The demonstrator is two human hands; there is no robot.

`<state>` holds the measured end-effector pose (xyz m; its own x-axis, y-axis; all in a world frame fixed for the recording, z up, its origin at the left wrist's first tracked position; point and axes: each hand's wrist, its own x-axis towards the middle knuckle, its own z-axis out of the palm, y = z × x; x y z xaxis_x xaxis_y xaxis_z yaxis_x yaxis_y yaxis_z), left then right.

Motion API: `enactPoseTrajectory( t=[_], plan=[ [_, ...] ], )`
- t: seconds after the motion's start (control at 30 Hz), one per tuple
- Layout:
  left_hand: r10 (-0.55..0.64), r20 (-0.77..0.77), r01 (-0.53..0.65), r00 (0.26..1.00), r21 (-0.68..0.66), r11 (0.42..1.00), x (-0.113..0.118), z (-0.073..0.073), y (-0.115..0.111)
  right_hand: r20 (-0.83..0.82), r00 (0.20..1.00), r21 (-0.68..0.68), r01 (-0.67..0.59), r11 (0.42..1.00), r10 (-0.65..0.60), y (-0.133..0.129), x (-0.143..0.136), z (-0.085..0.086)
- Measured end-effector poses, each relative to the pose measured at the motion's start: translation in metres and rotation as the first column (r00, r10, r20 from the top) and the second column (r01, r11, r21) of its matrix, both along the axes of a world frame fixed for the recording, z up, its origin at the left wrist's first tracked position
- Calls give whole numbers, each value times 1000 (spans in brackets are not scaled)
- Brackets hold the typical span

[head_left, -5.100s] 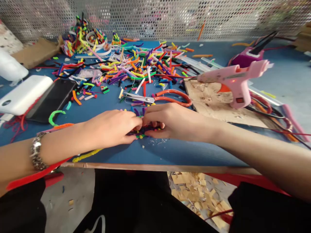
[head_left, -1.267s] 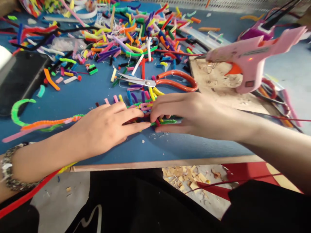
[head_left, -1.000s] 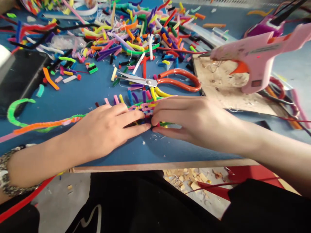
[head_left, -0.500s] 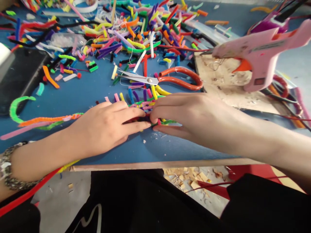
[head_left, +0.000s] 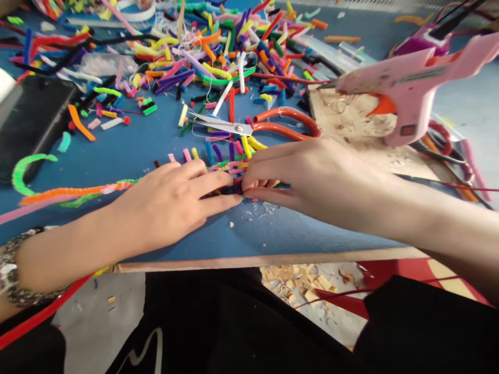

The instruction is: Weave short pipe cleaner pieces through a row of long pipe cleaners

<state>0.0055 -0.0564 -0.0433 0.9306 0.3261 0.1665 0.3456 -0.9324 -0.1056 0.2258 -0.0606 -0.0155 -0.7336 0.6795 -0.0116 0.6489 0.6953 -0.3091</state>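
Note:
A strip of twisted, many-coloured pipe cleaners (head_left: 228, 167) lies near the table's front edge, with short pink, blue, purple and yellow ends sticking up along its far side. My left hand (head_left: 167, 200) rests over it, thumb and forefinger stretched along both sides and gripping it. Close against those fingertips, my right hand (head_left: 307, 174) pinches the strip between thumb and curled fingers; the exact spot is partly hidden. Out past my left wrist trail the orange (head_left: 74, 192) and green (head_left: 23, 174) pipe cleaner ends. Scissors (head_left: 239, 128) with orange handles lie partly open just beyond my hands.
A big heap of cut pipe cleaner pieces (head_left: 218, 52) covers the back. At right, a pink glue gun (head_left: 415, 93) stands over a glue-stained board (head_left: 354, 124), cables beside it. A black phone (head_left: 35, 124) lies at left. The wooden table edge (head_left: 234, 264) runs in front.
My right hand has shifted slightly, its fingers curling in closer to the left fingertips. My left hand stays nearly still on the strip. The view has turned slightly.

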Motion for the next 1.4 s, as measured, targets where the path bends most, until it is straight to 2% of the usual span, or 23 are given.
enactPoseTrajectory(
  t=[0.13, 0.33, 0.47, 0.63, 0.73, 1.07, 1.2, 1.3, 1.4],
  plan=[
    [-2, -22, 2, 1000, 1, 1000, -1, 0, 1, 20, 999, -56, 50, 997, -49, 9, -4, 2],
    [21, -18, -21, 1000, -13, 1000, -1, -3, 1, -129, 992, -199, -36, 979, 11, 11, 9, 1],
    [70, -44, -70, 997, 0, 998, -1, -7, -1, -181, 980, -61, -91, 994, 79, -1, 20, -7],
    [93, -59, -94, 994, -3, 996, -2, -9, -1, -276, 956, 67, -88, 994, 103, -10, 21, -19],
    [87, -45, -87, 995, -6, 996, -2, -9, -2, -277, 960, 42, -32, 999, 43, -11, 18, -18],
    [71, -83, -73, 994, -25, 997, 0, -4, 0, -75, 993, -160, 78, 984, -91, 7, 8, -3],
    [72, -79, -73, 994, -14, 997, 0, -5, 0, -65, 997, -154, 28, 988, -39, 11, 9, 0],
    [76, -90, -77, 993, -16, 997, 0, -4, 1, -164, 986, -170, -18, 985, -10, 5, 20, 0],
    [65, -92, -68, 994, -22, 997, -2, -3, 2, -221, 975, -62, -48, 997, 33, -4, 32, -2]
  ],
)
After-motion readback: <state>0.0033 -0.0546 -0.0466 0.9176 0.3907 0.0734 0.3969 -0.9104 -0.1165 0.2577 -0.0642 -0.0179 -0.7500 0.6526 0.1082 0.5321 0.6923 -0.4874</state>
